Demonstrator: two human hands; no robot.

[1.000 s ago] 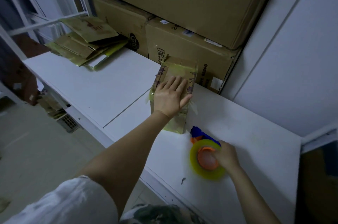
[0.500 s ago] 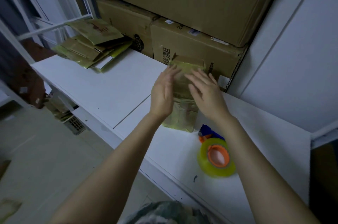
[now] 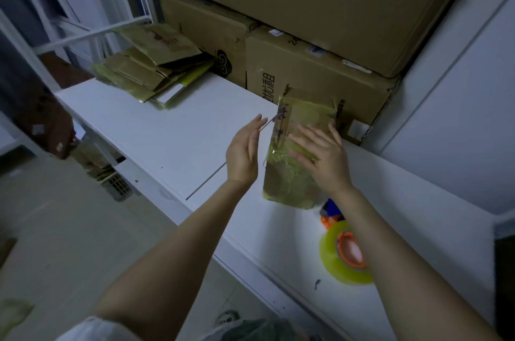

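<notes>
Taping pause: right grip (image 3: 323, 158), off the yellow tape roll with orange core (image 3: 344, 257), now rests released on the small tape-wrapped cardboard box (image 3: 289, 173) on the white surface (image 3: 167, 131); left grip (image 3: 243, 155), released, lifted just beside it, so sealing is likely done.

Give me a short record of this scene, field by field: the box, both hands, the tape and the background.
Box: small, taped, on the white table
Left hand: open, upright by the box's left side; contact unclear
Right hand: open, fingers flat on the box top
Tape roll: yellow, on the table beside the right forearm
Background: big cartons; flattened boxes piled far left
</notes>
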